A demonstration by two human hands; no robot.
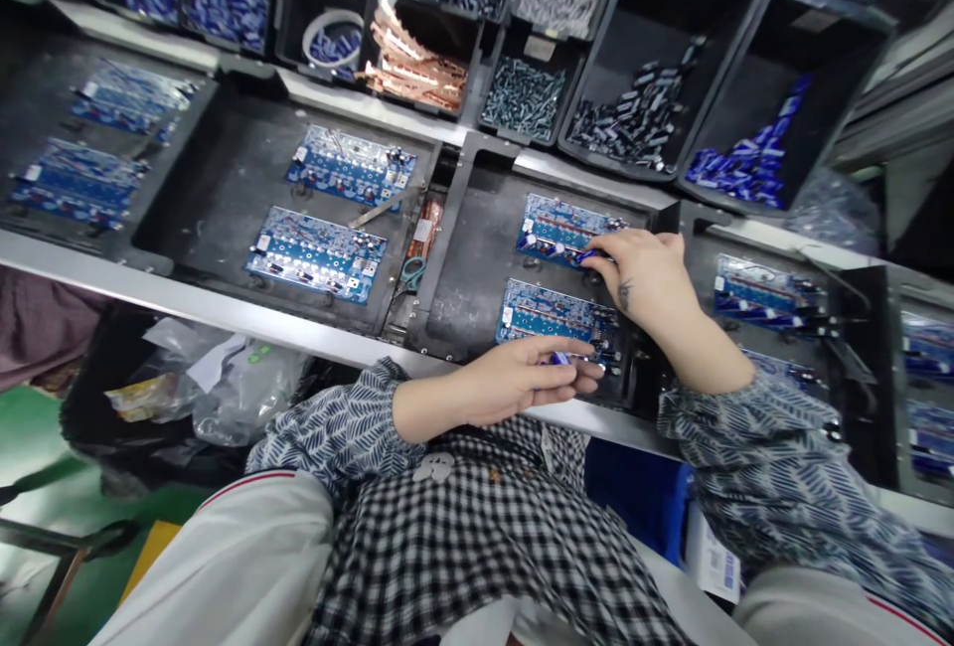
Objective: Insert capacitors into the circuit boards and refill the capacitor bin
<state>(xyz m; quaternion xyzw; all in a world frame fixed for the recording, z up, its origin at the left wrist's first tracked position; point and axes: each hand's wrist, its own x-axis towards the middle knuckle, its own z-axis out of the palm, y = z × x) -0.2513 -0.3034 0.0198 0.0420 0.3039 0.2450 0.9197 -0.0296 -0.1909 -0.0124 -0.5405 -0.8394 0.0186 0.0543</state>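
My right hand [647, 276] pinches a blue capacitor [588, 255] at the lower right edge of the upper circuit board [562, 216]. Several blue capacitors stand along that board's near edge. My left hand [514, 380], palm turned up, holds at least one blue capacitor [558, 359] between thumb and fingers; how many lie in it is hidden. Its fingers reach over the near edge of the lower circuit board [548, 303], covering part of it. Both boards lie in a black tray [466, 273].
Beyond the trays stand black bins with blue capacitors [745, 164], black capacitors [633, 119], small dark parts [524, 97] and copper-coloured strips [417, 70]. Teal-handled scissors [412, 273] lie between two trays. More boards [317, 253] sit in neighbouring trays. A metal rail [224, 303] edges the bench.
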